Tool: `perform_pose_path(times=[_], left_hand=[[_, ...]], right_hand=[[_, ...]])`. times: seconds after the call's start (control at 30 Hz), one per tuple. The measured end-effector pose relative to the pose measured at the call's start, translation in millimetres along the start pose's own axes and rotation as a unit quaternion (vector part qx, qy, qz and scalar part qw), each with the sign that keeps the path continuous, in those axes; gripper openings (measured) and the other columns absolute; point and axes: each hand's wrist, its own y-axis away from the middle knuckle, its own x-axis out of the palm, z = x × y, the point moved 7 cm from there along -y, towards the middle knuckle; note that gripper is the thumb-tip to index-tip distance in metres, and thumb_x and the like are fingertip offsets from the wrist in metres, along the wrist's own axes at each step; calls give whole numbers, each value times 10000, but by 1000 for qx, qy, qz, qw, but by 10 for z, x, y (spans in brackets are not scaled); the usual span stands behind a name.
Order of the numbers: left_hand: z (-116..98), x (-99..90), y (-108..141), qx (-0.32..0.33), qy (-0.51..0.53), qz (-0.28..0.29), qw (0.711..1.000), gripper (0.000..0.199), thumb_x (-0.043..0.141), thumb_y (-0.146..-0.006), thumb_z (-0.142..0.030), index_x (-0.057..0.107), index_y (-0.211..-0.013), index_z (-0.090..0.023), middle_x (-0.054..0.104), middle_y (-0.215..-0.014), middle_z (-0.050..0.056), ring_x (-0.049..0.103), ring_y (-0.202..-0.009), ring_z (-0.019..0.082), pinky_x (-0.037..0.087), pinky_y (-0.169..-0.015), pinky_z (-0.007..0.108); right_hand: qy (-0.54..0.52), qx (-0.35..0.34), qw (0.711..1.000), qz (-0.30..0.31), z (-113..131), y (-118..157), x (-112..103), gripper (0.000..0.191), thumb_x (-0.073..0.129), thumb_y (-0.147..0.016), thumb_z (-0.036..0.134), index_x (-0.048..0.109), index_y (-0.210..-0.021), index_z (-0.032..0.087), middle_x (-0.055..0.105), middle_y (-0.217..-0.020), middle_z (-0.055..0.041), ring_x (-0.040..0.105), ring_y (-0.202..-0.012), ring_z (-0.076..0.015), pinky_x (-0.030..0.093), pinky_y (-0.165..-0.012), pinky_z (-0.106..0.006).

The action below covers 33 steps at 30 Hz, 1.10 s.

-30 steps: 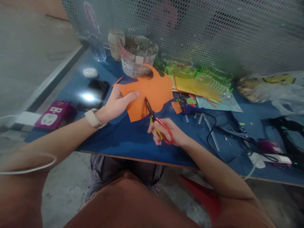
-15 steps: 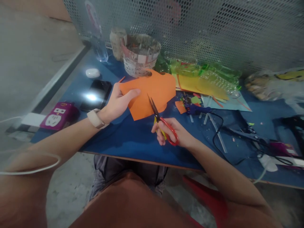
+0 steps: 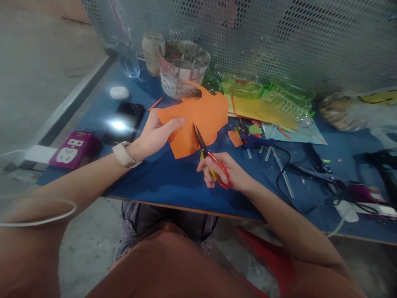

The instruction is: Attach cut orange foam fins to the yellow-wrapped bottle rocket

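At the left of the blue table [image 3: 167, 184], a purple socket block [image 3: 74, 150], its marking too blurred to read, sits near a dark phone [image 3: 132, 116] with bright glare. Your left hand [image 3: 156, 134] is clamped on the orange paper [image 3: 207, 109], thumb on top; the sheet lies before you, stretching left to right, its curved far strip overlapping the papery basket [image 3: 175, 80], whose print is illegible. The scissors [image 3: 203, 152] slant lower right to upper left, blades pointing away from you over the sheet; whether they bite in, you can't tell. Your right hand [image 3: 237, 174], apart from the left, grips their red and yellow handles. Yellow sheets [image 3: 259, 111] and green bottles [image 3: 242, 87] crowd the paper's right; then come a blue glue gun [image 3: 259, 142] and a plastic bag [image 3: 356, 107].
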Motion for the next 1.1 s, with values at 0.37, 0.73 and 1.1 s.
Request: perform_pose_path(times=[0.37,0.73,1.1], left_hand=[[-66,-28,-51,18,28,16,999,381,969,-954,-541,836,-841,-203,754,-873,29,657,-728,144,591,-667,299],[-110,119,13,-35,10,71,997,419,999,-899,-533,796,-856,-169,736,-842,78,669,-720,193,606,-672,331],[-258,249,14,-6,-4,134,991,554,1000,-881,-704,804,-838,-188,708,-908,70,632,-735,171,574,-637,310]], right_hand=[[12,-11,1000,-9,-3,7,-11,672,828,-990,830,781,-937,161,692,-613,9,699,-542,-147,533,-529,-259],[18,-20,999,-17,17,-7,-8,705,791,-987,880,771,-969,175,697,-630,6,675,-558,-155,598,-596,-297],[40,-31,999,-15,71,1,7,730,812,-953,900,766,-958,172,726,-635,-8,668,-551,-139,572,-585,-277]])
